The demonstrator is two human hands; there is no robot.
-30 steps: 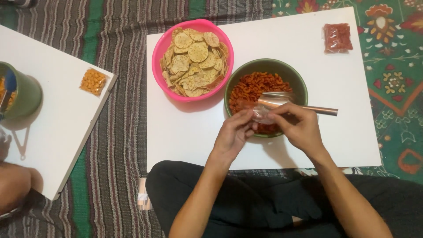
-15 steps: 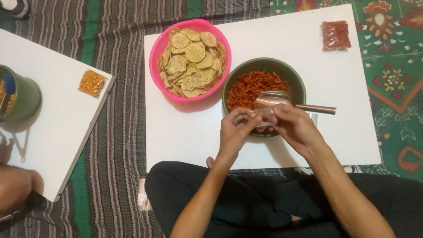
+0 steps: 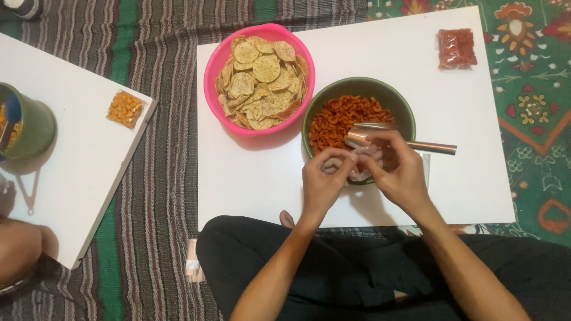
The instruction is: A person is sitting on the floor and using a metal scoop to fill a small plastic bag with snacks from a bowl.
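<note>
Head view: both hands (image 3: pixel 363 172) pinch a clear bag (image 3: pixel 364 163); wrists bent inward.

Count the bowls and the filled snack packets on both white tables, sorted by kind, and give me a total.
Bowls: 3 (pink bowl, green bowl, green bowl at the left edge)
Filled snack packets: 2 (red packet, orange packet)
Total: 5
Not counted: the small clear bag held between left hand and right hand.
</note>
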